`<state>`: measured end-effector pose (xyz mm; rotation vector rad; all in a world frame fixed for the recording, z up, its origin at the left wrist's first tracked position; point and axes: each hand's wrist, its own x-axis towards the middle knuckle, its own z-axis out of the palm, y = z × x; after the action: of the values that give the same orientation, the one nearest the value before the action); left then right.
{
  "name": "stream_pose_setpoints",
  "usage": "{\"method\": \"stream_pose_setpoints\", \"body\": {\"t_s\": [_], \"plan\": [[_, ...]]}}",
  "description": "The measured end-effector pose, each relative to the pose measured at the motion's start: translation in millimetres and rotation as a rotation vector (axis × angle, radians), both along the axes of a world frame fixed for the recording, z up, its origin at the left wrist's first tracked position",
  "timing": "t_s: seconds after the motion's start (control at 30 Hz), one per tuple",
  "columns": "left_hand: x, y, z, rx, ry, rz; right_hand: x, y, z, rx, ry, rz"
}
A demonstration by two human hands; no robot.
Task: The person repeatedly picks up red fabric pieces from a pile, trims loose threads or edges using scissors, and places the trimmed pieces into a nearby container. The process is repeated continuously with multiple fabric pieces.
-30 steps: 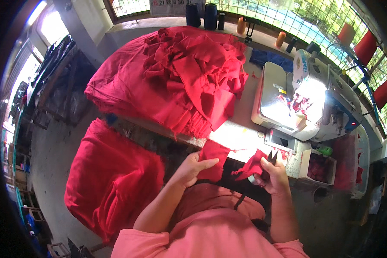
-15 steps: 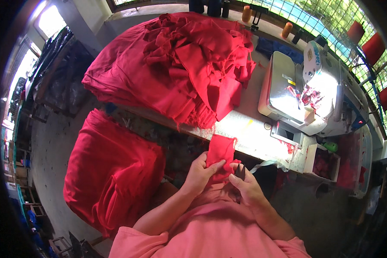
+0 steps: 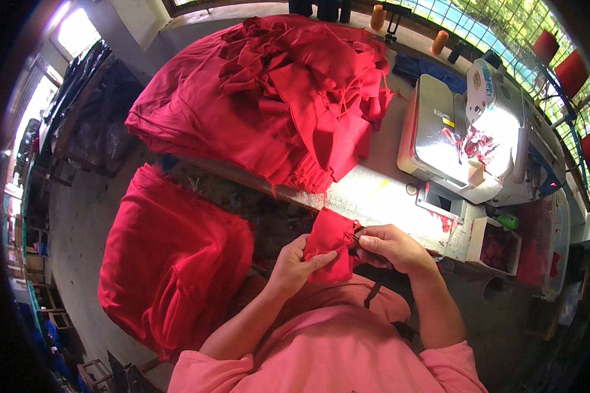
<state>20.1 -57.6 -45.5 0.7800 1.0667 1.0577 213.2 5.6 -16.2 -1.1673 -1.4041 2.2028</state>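
Observation:
My left hand pinches a small red fabric piece above my lap, thumb on top and fingers underneath. In my right hand is a pair of dark thread snips, mostly hidden by the fingers. Its tips meet the fabric's right edge, where loose threads hang. Just beyond the hands is the edge of the sewing table. A large heap of red fabric covers the table's left part, with frayed ends hanging over its front.
Left of my lap stands another bulky red fabric pile. A lit sewing machine occupies the table's right side, with red scraps on it. A small white box holds red bits. Thread cones line the window ledge.
My right hand has swung up and outward, bringing the snips to the fabric's right edge. The fabric has turned slightly and spread out in my left hand.

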Motion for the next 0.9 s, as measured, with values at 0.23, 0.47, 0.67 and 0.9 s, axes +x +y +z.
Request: {"method": "stream_pose_setpoints", "body": {"t_s": [0.23,0.47,0.67,0.9], "plan": [[-9,-7,5,-0.053,0.067,-0.027,-4,16,15,0.117,-0.037,-0.009],[-12,-14,12,-0.084,0.096,-0.119,-44,52,18,0.122,-0.105,0.096],[-28,1,21,0.134,0.347,-0.094,-31,52,12,0.108,-0.08,-0.037],[-10,100,46,0.951,1.366,0.135,3,40,10,0.001,0.071,-0.27]]}}
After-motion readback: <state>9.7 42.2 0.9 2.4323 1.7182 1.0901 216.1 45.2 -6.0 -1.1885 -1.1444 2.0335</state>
